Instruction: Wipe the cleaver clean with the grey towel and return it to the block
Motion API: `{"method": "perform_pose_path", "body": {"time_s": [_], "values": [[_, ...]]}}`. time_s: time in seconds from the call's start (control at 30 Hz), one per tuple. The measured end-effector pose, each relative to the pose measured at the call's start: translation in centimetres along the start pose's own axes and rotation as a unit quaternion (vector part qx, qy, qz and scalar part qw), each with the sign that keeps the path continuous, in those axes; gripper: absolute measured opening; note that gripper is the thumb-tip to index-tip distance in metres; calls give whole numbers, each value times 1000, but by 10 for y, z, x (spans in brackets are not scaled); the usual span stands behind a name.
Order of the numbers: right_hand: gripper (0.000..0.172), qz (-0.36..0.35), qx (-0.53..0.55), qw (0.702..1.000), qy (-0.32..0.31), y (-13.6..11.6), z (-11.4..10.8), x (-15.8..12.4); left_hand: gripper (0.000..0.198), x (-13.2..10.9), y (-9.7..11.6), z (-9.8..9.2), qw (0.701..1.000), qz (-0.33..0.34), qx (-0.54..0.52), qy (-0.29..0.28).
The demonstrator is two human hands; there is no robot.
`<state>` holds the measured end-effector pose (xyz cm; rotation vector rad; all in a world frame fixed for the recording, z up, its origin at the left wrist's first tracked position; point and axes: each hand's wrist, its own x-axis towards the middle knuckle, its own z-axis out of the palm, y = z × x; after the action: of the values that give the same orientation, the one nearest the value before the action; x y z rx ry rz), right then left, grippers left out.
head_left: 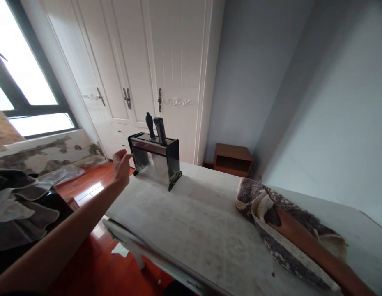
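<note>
A black knife block (173,160) with clear side panels stands upright on the white table (197,222). Two black handles rise from its top: a rounded handle (150,124) and a flatter knife handle (160,130). Beside the block's left end is my left hand (120,164), thumb and fingers apart and holding nothing; whether a fingertip touches the block is unclear. On the right of the table lies a dark patterned towel (289,205) with pale edges. My right hand (273,214) is gripping a fold of it, and the cloth covers most of the fingers.
Behind the table stand a white wardrobe (178,61) and a low brown cabinet (234,152). Dark and grey cloths (24,218) are heaped at the left. A white paper scrap (120,249) lies on the red floor, and a window (33,61) is at upper left.
</note>
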<state>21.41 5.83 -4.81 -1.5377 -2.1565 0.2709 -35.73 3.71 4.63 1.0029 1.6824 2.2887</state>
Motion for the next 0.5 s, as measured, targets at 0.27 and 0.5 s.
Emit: {"method": "perform_pose_path", "body": {"time_s": [0.27, 0.5], "values": [[47, 76, -103, 992, -14, -8, -38, -36, 39, 21, -14, 5, 980, -109, -65, -151], [50, 106, -119, 987, 18, 22, -67, -75, 49, 23, -14, 0, 951, -177, -83, -240]]}}
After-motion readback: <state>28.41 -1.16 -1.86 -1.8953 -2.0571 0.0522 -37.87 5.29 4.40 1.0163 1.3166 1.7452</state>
